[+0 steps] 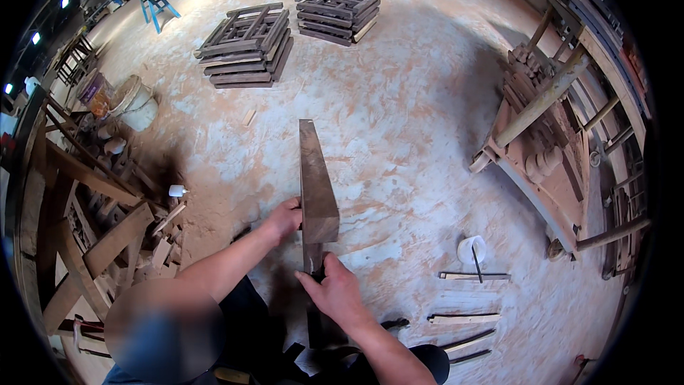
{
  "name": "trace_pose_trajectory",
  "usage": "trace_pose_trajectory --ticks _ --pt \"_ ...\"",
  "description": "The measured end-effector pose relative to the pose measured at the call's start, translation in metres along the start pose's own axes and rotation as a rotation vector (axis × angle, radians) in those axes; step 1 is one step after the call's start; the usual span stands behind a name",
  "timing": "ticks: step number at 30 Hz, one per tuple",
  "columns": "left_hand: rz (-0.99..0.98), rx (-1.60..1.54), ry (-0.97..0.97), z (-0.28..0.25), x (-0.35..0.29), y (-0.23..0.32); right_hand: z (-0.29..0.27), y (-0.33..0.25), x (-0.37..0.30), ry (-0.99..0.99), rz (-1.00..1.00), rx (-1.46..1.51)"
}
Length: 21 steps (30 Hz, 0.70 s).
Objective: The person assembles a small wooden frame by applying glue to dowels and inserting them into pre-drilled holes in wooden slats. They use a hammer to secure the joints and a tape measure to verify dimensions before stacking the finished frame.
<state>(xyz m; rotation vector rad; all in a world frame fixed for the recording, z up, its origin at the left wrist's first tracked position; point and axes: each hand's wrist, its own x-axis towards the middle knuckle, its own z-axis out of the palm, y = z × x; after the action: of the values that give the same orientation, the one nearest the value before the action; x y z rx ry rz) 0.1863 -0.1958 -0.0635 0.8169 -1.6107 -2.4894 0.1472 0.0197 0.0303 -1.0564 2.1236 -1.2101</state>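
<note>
A long, dark brown wooden beam (318, 189) stretches away in front of me, its square-cut near end facing me. My left hand (286, 218) is closed against the beam's left side, with its fingertips partly hidden behind the wood. Just below that near end, a narrower dark wooden piece (312, 259) continues toward my lap. Around this narrower piece my right hand (336, 291) is closed, thumb and fingers on either side. How the two pieces are joined cannot be made out.
Several thin wooden strips (464, 319) lie right of my knees, near a white cup (472, 249) with a dark stick. Stacked wooden frames (246, 46) stand ahead. A wooden rack (545, 100) rises at right; scrap wood (107, 242) and a bucket (135, 105) are at left.
</note>
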Motion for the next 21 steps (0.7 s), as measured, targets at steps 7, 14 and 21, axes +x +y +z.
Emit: trace_pose_trajectory --ticks 7,14,21 --pt "-0.054 -0.123 0.034 0.02 -0.001 -0.006 -0.01 0.008 -0.006 -0.001 -0.056 -0.036" --pt "-0.169 -0.046 0.109 0.025 -0.005 -0.009 -0.012 0.004 -0.006 -0.038 0.056 0.016" --pt "-0.21 -0.113 0.09 0.028 -0.007 -0.006 -0.011 0.007 -0.007 -0.037 0.043 -0.004"
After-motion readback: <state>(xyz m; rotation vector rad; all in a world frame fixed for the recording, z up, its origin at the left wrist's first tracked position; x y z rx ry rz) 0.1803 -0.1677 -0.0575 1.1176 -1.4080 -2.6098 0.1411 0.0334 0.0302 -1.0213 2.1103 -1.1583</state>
